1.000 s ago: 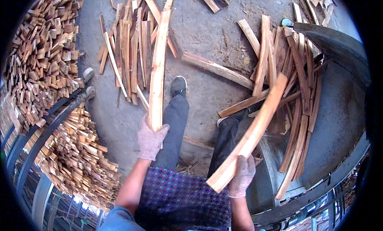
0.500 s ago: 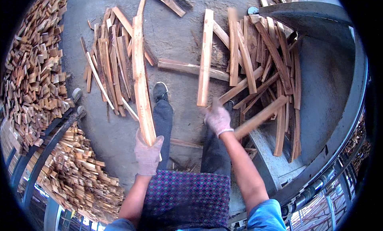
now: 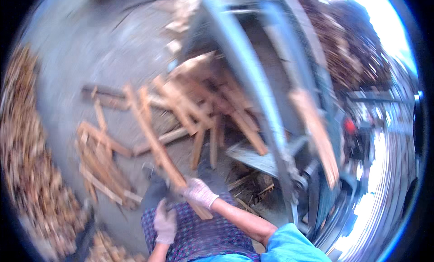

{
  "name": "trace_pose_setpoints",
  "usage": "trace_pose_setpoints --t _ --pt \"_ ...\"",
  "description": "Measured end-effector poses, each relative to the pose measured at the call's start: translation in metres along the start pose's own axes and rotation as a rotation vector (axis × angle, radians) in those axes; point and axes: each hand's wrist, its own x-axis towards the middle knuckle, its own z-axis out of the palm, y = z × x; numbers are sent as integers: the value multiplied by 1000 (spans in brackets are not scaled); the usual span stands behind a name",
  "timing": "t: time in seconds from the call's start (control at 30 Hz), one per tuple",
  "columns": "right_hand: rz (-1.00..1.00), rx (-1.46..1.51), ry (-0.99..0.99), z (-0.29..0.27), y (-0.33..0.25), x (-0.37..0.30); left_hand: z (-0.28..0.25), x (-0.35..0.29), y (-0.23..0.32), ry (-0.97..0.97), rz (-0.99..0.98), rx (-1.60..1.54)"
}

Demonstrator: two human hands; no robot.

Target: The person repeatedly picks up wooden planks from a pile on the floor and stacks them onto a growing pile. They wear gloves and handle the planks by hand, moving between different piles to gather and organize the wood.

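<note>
My right hand [image 3: 201, 194], in a pale glove, grips a long wooden strip [image 3: 156, 146] near its lower end, above the patterned cloth [image 3: 203, 235] over my lap. The strip slants away to the upper left. My left hand [image 3: 165, 222], also gloved, is beside the strip's near end, apart from it, its fingers loosely spread and somewhat blurred. Ahead, a heap of wooden strips [image 3: 194, 112] leans against a curved metal frame [image 3: 246, 67]. Left of it on the floor lies a smaller bunch of strips [image 3: 101, 167].
A tall stack of split wood [image 3: 31, 158] runs along the left edge. One broad wooden piece [image 3: 316, 135] rests by the metal frame on the right. More brown stacks [image 3: 357, 45] stand at the upper right. Motion blurs much of the view.
The view has swung to the right. The long strip, earlier in my left hand, is now in my right hand and nearer my lap. My left hand has let go of it.
</note>
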Motion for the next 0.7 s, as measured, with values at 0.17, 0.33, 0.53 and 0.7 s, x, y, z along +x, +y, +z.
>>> trace_pose_setpoints --t 0.17,0.33,0.53,0.7 --pt "-160 144 166 -67 -42 -140 -73 20 0 92 -128 81" --pt "-318 389 470 -61 -24 -296 -76 58 96 -307 108 317" --pt "-387 467 946 -44 33 -395 -31 68 175 -452 359 420" --pt "-468 566 1134 -65 76 -418 -6 63 211 -474 419 488"
